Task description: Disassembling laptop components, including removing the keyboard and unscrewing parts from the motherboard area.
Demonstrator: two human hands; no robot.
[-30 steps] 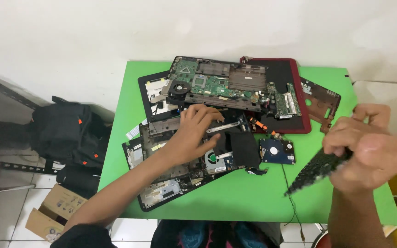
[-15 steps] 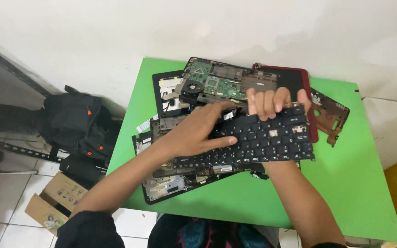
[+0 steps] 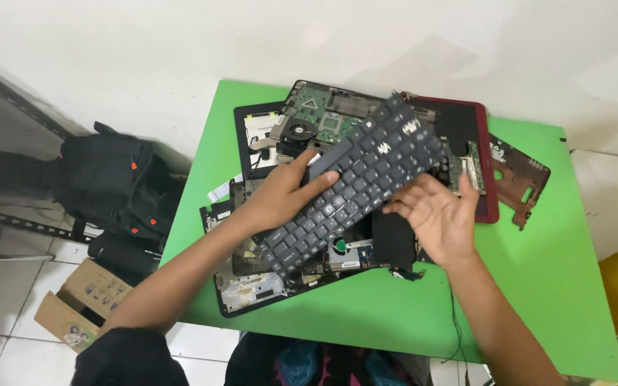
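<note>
Left hand (image 3: 280, 196) grips keyboard (image 3: 355, 186), fingers over near edge; long axis diagonal over tabletop (image 3: 538, 286). Right hand (image 3: 438, 218) open beneath, seemingly supporting.

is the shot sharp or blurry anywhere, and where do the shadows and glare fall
Head view: light is soft and even, the keyboard and circuit board reasonably sharp; the right hand looks slightly smeared at its fingertips; a faint shadow lies on the green table beside the right forearm; the left hand is crisp; pale sheen on the floor tiles lower left; straight edges bow mildly, wide-angle.
</note>
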